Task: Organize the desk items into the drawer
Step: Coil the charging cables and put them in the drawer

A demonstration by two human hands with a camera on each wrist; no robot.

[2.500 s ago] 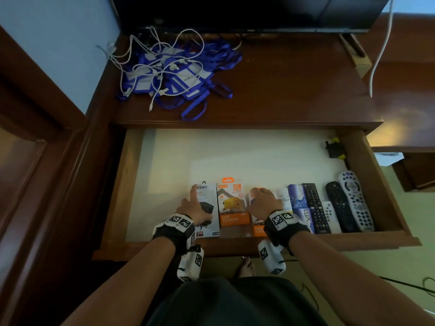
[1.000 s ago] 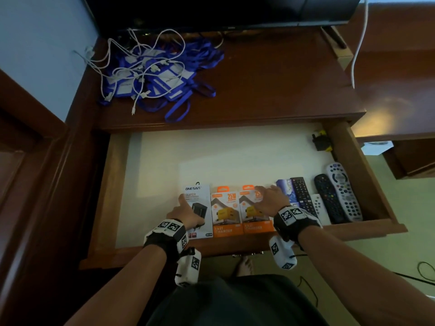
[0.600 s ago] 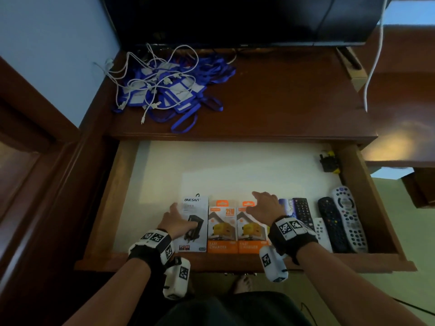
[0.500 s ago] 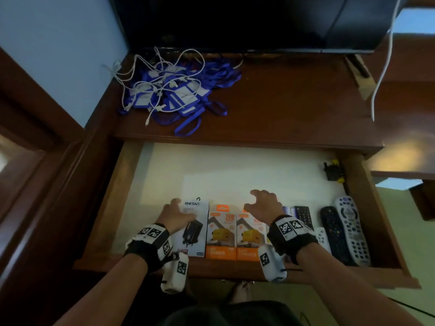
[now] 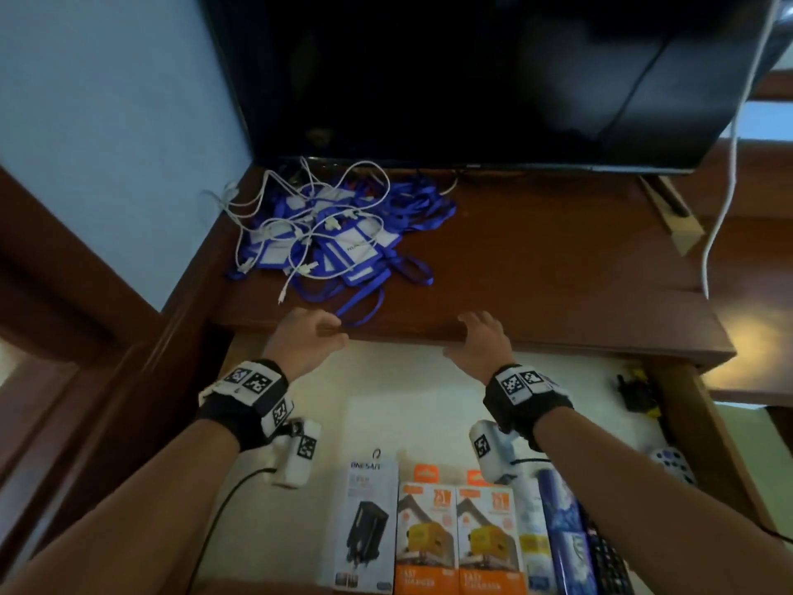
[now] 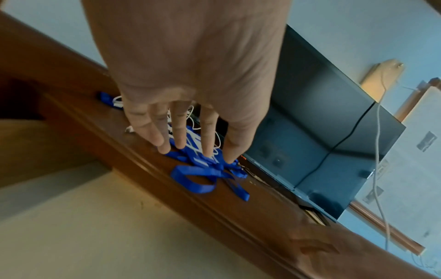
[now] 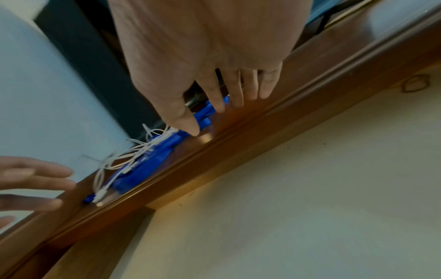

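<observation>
Both hands up over the front edge of the tabletop, empty. Left hand with a wide grip, fingers straight and spread in its wrist view, tips just short of the pile. Right hand likewise loose and holding nothing, fingers slack, further from the pile and off to its right.

Still to be moved: the blue lanyards with their badge holders, heaped at the back left of the tabletop near the screen, with white cables looped over and through them. Drawer pulled out below, its pale floor bare at the back; charger boxes lined up along the front, a remote control to their right.

Likely the step in hand: reaching for the tangle. Best done by separating first, not scooping. Cables probably snag in the lanyard loops, so worth pinning the lanyards flat with one hand and lifting the cables off with the other. Better to pinch a cable near its plug and draw it out slowly than to yank mid-loop. Then gather the lanyards by their straps into one bundle, badges stacked. Risk: dragging the whole heap over the edge, or a strap catching on the drawer front. Set down in the bare back left of the drawer, clear of the boxes.
</observation>
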